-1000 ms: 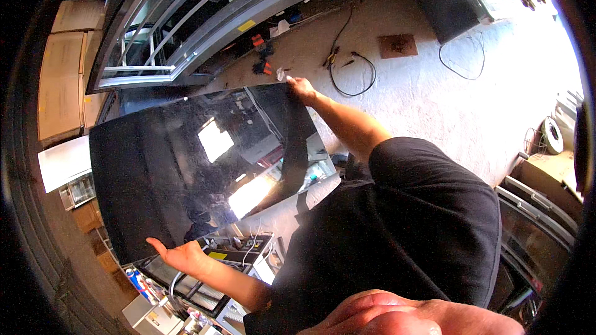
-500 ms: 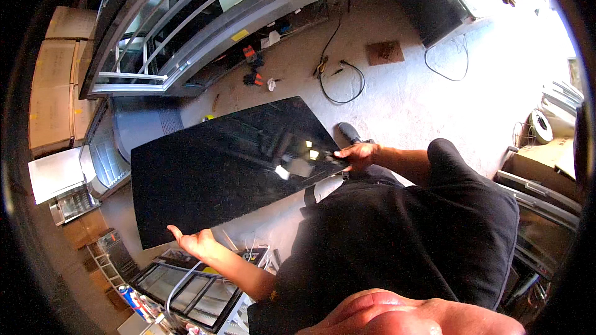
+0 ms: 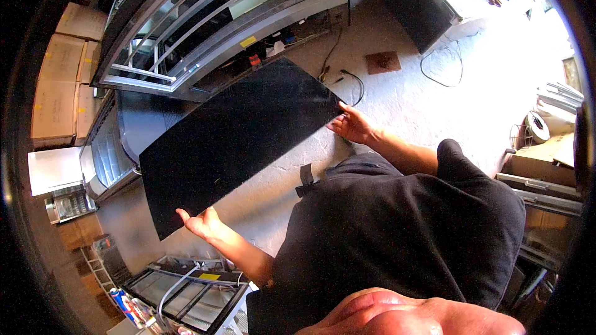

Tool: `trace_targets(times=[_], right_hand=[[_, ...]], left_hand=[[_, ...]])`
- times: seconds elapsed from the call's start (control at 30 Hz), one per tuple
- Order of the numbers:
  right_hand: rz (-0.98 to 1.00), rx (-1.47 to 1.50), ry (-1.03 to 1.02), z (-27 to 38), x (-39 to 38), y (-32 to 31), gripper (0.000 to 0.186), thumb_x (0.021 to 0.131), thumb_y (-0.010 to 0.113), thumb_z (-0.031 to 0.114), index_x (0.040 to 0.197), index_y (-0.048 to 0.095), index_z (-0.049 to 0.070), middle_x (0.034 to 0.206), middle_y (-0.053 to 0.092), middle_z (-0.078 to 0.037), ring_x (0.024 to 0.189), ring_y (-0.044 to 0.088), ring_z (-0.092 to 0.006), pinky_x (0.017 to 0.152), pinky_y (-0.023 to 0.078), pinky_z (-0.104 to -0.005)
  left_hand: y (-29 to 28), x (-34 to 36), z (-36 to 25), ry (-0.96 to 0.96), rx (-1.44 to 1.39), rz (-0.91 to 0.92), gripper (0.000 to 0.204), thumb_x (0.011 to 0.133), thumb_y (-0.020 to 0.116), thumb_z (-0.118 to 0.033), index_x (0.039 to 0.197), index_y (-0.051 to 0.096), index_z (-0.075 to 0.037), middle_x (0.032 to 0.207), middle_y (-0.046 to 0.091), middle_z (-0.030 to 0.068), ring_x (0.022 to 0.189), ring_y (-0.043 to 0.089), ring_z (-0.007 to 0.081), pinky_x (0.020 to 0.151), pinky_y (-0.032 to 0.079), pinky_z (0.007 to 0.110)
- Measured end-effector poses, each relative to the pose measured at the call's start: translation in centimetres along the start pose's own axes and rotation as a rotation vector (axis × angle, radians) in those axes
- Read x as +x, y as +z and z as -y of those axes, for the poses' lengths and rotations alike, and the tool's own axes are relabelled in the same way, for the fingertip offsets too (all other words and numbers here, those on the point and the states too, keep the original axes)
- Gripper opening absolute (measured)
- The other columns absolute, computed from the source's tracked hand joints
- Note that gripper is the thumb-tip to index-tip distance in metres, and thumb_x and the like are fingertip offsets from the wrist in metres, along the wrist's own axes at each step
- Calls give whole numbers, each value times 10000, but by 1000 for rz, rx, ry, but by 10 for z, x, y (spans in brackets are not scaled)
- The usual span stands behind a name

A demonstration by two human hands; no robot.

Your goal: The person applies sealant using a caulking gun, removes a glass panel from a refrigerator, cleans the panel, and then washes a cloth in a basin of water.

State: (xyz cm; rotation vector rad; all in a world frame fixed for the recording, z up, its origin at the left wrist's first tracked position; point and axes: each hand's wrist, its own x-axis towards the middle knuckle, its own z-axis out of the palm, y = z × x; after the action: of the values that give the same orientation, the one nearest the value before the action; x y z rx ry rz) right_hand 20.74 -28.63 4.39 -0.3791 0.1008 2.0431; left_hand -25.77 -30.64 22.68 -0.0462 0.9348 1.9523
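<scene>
A large dark, glossy flat panel (image 3: 236, 136) spans the middle of the view, tilted, with one long edge running diagonally between my hands. My left hand (image 3: 202, 224) holds its near lower edge at the left, palm up with the thumb sticking out beside it. At the panel's right corner, my right hand (image 3: 352, 123) grips the edge, with some fingers underneath. The panel's far side overlaps the view of a big metal-framed cabinet with glass and rails (image 3: 205, 25).
Cardboard boxes (image 3: 59, 93) and a white appliance (image 3: 54, 170) line the left. A cable loop (image 3: 360, 96) and brown square plate (image 3: 383, 62) lie on the floor. Framed racks (image 3: 192, 298) sit below, drawers and boxes (image 3: 540, 186) at right, a dark-sided unit (image 3: 403, 9) at top.
The panel first dropped and turned at its right end, then swung up and away toward the cabinet. Both hands moved with it; the bright reflections on its surface have mostly gone.
</scene>
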Motion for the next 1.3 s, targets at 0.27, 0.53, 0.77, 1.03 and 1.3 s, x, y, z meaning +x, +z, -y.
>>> trace_targets(times=[0.27,0.53,0.77,1.03,1.3], right_hand=[[-251,74,-98,-25,64,17,248,942,574,212,1079,597,6,1089,650,-106,1060,585,-233,1031,414,-366],[-283,17,-148,8,126,-9,248,960,521,161,1136,568,-6,1125,631,-115,1033,597,-248,970,469,-385],[-389,71,-183,78,218,-50,410,866,642,69,1243,495,0,993,650,-83,875,623,-202,795,510,-304],[-513,-13,-295,149,316,-59,219,913,628,244,1014,601,52,860,637,-40,745,592,-197,651,481,-295],[-386,171,-420,148,346,-20,316,943,561,172,1211,535,7,1175,618,-144,1033,603,-273,955,475,-420]], left_hand=[[-21,17,20,-41,122,-97,456,909,596,-397,1201,590,-46,1199,627,105,1094,574,263,980,431,415],[-51,101,74,-240,152,-174,541,899,618,-412,1223,559,18,1211,622,107,1136,550,239,1046,365,363],[-21,198,143,-394,57,-70,361,953,559,-233,1232,563,-4,1245,607,131,1147,566,277,1049,410,399],[57,319,215,-538,108,-28,335,948,545,-159,1214,559,44,1242,603,155,1154,560,284,1044,418,406],[83,412,245,-666,236,-5,313,907,616,-183,1157,596,6,1182,634,130,1079,588,269,978,454,371]])
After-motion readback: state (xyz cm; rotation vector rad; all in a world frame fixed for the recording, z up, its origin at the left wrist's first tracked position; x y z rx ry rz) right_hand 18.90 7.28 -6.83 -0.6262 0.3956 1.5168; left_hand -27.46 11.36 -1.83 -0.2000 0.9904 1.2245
